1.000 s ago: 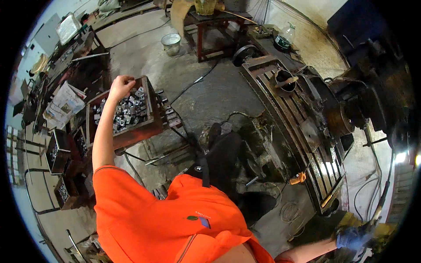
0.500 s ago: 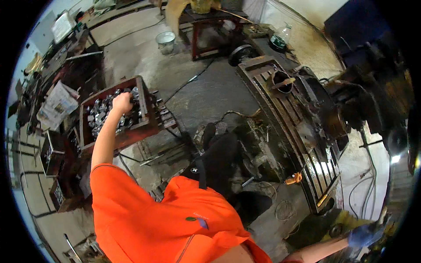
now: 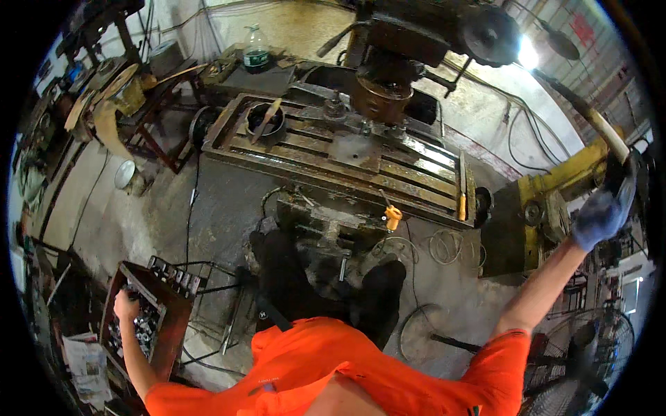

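My bare left hand [image 3: 126,305] reaches into a reddish-brown crate [image 3: 173,331] at the lower left. Its fingers are curled among small shiny metal parts [image 3: 144,329]; whatever they hold is too small to make out. Far out to the right, my right hand [image 3: 596,218] wears a blue-grey glove. It is raised beside the end of a long pale-and-dark bar [image 3: 607,135], and its blurred fingers do not show whether they grip it. Ahead stands a milling machine with a slotted table [image 3: 409,177] beneath its dark head [image 3: 385,87]. A bowl [image 3: 266,123] with a brush in it sits on the table.
An orange-handled tool [image 3: 393,217] hangs at the table's front edge, and a yellow-handled one [image 3: 463,206] lies at its right end. A metal bucket [image 3: 128,177] stands on the left floor. A large fan [image 3: 583,353] is at the lower right. A clear bottle [image 3: 256,50] stands behind.
My view has swung right, so the milling machine is now ahead and the crate lies lower left. My left hand stays in the crate; the gloved right hand shows higher in the picture.
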`<move>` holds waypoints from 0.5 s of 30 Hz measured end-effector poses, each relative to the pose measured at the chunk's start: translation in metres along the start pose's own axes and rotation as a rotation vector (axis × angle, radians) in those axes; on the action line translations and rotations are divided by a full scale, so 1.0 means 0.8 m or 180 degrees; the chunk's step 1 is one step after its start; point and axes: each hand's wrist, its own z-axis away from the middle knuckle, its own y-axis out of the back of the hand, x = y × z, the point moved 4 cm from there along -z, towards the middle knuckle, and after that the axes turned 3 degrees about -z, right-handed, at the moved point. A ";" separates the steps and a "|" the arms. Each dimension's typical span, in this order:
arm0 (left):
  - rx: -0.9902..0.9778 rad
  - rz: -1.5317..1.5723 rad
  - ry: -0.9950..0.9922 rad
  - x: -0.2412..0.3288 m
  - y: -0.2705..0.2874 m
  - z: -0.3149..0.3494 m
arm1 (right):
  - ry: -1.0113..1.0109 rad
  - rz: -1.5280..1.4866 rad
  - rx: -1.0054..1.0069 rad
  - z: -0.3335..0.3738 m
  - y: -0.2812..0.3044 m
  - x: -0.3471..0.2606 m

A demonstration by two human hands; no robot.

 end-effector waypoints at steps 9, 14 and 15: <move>0.0371 0.4559 0.0588 0.011 0.044 -0.030 | -0.5499 -0.2144 -0.2965 0.479 -0.093 -0.206; 0.0398 0.5504 0.0664 0.100 0.097 -0.036 | -0.6066 -0.3412 -0.2808 0.571 -0.176 -0.279; 0.0371 0.5678 0.0651 0.121 0.098 -0.037 | -0.5959 -0.2956 -0.2987 0.572 -0.183 -0.285</move>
